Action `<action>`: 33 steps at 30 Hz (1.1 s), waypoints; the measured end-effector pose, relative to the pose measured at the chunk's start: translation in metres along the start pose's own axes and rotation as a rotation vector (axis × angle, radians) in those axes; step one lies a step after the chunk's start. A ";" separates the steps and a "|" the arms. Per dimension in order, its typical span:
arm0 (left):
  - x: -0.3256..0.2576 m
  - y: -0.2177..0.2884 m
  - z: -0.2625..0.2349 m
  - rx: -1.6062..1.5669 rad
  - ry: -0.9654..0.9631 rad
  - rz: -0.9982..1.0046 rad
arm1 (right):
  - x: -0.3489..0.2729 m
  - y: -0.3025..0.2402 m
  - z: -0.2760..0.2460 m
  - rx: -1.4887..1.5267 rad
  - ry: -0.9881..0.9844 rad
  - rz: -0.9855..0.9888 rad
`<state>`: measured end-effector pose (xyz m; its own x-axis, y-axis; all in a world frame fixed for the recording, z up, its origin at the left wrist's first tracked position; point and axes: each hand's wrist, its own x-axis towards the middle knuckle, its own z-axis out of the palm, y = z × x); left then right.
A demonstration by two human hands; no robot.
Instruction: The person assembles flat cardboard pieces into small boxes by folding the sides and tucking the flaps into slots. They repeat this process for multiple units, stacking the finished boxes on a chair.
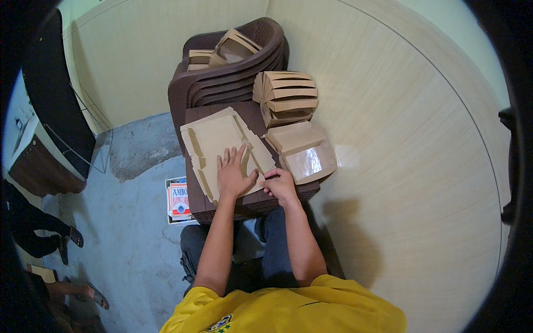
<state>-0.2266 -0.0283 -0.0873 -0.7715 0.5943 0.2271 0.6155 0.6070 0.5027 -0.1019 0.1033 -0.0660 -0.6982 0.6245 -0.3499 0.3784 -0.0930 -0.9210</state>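
My left hand (233, 176) lies flat, fingers spread, pressing down on the stack of flat brown paper sheets (222, 145) on the small dark desk (255, 201) in front of my knees. My right hand (280, 186) sits just right of it at the near edge of the stack, its grip pressed together, pinching a paper edge. A windowed paper bag (304, 151) lies to the right, with folded bags (286, 95) farther back.
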 end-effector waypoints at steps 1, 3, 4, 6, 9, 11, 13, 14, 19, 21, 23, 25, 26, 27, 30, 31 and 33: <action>0.001 -0.002 0.001 -0.030 0.027 0.009 | 0.000 0.000 0.002 0.013 0.003 -0.013; 0.001 -0.006 0.003 -0.104 0.064 0.004 | 0.001 0.000 0.004 0.035 0.039 -0.003; 0.001 -0.008 0.004 -0.128 0.076 -0.006 | 0.002 0.001 0.005 0.070 0.062 -0.005; 0.001 -0.010 0.004 -0.190 0.107 -0.034 | 0.000 0.002 0.007 0.129 0.113 0.071; 0.005 -0.007 -0.003 -0.305 0.057 -0.145 | -0.017 0.004 0.011 0.294 0.090 -0.018; 0.010 -0.003 -0.014 -0.484 0.055 -0.235 | -0.037 0.006 0.014 0.220 0.004 -0.107; 0.014 0.004 -0.023 -0.400 0.018 -0.272 | -0.057 0.007 0.004 0.133 -0.281 -0.062; 0.014 0.009 -0.026 -0.231 0.012 -0.248 | -0.061 0.005 -0.001 0.068 -0.352 -0.075; -0.011 -0.002 -0.040 0.055 -0.026 -0.105 | -0.055 0.003 -0.013 0.062 -0.262 -0.277; -0.029 -0.022 -0.046 -0.025 0.035 -0.134 | -0.045 0.005 -0.017 0.049 -0.072 -0.303; -0.041 -0.044 -0.053 -0.078 0.032 -0.185 | -0.034 0.006 -0.020 -0.026 0.029 -0.473; -0.053 -0.061 -0.060 -0.200 0.109 -0.130 | -0.026 0.007 -0.019 -0.154 0.139 -0.600; -0.054 -0.068 -0.065 -0.252 0.102 -0.110 | -0.022 0.007 -0.016 -0.228 0.126 -0.694; -0.052 -0.073 -0.070 -0.301 0.068 -0.119 | -0.018 0.007 -0.014 -0.300 0.124 -0.766; -0.038 -0.086 -0.089 -0.395 -0.144 -0.194 | -0.012 0.009 -0.006 -0.460 0.001 -0.895; -0.033 -0.090 -0.096 -0.432 -0.216 -0.221 | -0.011 0.010 -0.003 -0.567 -0.032 -0.934; -0.022 -0.092 -0.102 -0.455 -0.226 -0.157 | -0.012 0.014 -0.001 -0.791 -0.113 -0.840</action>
<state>-0.2825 -0.1515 -0.0532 -0.7639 0.6441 -0.0403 0.3245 0.4372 0.8388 -0.0880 0.0949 -0.0746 -0.9451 0.1824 0.2711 0.0157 0.8541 -0.5199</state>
